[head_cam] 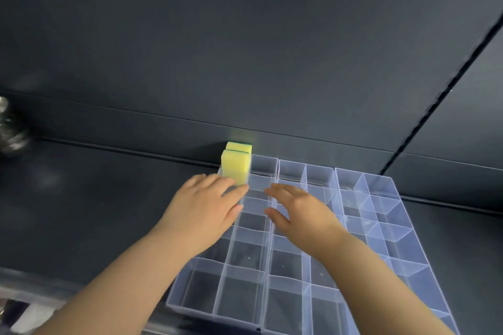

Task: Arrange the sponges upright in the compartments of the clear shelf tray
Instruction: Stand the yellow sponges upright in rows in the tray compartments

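Two sponges (235,168) stood upright in the tray (402,266) (far-left compartments), both hands (202,212) (302,215) open-fingered and empty, probably needing another sponge.

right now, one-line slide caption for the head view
Two yellow sponges upright in the clear tray, both empty hands above it.

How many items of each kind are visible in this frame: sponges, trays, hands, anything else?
Yellow sponges, upright in the tray's far-left corner: 2 (front sponge, back sponge)
Clear shelf tray: 1
Bare hands over the tray, neither holding anything: 2 (left hand, right hand)
Blurred shiny metal object at the left edge: 1
Total: 6
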Motion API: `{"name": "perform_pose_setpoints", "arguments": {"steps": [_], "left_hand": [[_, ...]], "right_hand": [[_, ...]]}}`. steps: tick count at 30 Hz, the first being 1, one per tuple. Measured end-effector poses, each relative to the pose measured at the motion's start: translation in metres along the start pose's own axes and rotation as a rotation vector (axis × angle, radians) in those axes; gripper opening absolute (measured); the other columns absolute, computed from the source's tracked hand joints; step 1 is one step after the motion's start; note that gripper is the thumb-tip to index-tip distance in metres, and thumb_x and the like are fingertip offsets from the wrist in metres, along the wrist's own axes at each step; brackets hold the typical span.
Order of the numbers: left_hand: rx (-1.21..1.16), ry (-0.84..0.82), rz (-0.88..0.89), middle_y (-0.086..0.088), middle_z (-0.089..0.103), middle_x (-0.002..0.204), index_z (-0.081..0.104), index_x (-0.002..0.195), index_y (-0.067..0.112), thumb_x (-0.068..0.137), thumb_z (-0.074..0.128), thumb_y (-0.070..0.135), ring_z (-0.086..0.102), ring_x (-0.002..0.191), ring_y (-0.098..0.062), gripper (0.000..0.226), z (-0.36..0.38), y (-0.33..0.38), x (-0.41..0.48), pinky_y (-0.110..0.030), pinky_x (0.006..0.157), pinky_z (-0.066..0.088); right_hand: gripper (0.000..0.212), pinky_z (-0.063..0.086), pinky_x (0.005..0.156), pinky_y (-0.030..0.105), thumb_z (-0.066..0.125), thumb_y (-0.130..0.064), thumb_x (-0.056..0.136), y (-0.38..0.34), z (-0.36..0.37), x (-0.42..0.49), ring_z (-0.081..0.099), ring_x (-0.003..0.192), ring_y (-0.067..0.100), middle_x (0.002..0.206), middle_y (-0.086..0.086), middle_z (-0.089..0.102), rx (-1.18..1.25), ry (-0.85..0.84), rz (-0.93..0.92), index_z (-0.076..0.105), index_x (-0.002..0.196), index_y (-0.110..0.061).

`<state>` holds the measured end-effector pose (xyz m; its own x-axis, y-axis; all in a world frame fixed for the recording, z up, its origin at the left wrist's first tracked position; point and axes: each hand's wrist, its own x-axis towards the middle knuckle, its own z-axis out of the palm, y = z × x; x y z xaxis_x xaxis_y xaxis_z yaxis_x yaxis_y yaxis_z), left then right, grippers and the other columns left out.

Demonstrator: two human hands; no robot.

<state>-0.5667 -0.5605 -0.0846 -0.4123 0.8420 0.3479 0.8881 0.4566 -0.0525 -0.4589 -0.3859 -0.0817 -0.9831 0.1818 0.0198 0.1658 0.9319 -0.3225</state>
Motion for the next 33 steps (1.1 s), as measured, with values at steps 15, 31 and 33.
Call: {"name": "perform_pose_setpoints", "arguments": {"steps": [15,31,33], "left_hand": [[-0.232,0.067,0.100,0.008,0.069,0.100,0.067,0.114,0.024,0.086,0.038,0.037,0.066,0.087,-0.015,0.042,-0.045,0.164,-0.002,-0.031,0.068,0.053],[-0.268,0.165,0.156,0.009,0.070,0.095,0.066,0.116,0.020,0.086,0.037,0.037,0.067,0.080,-0.014,0.045,-0.053,0.422,0.047,-0.027,0.057,0.052],[-0.293,0.130,0.133,0.009,0.069,0.096,0.065,0.118,0.020,0.087,0.036,0.038,0.067,0.082,-0.013,0.046,-0.046,0.456,0.051,-0.027,0.058,0.052]], "right_hand": [[0.043,0.038,0.095,0.022,0.054,-0.037,0.087,0.046,-0.051,-0.253,0.048,0.121,0.009,0.132,-0.013,0.051,0.095,0.478,0.543,0.050,0.130,-0.029],[0.054,0.033,0.086,0.016,0.040,-0.055,0.078,0.217,-0.135,-0.468,0.048,0.104,-0.002,0.121,-0.028,0.038,0.129,0.600,0.622,0.044,0.129,-0.040],[0.055,0.032,0.088,0.015,0.039,-0.057,0.079,0.250,-0.154,-0.489,0.044,0.105,-0.005,0.124,-0.028,0.039,0.102,0.556,0.603,0.042,0.131,-0.040]]}}
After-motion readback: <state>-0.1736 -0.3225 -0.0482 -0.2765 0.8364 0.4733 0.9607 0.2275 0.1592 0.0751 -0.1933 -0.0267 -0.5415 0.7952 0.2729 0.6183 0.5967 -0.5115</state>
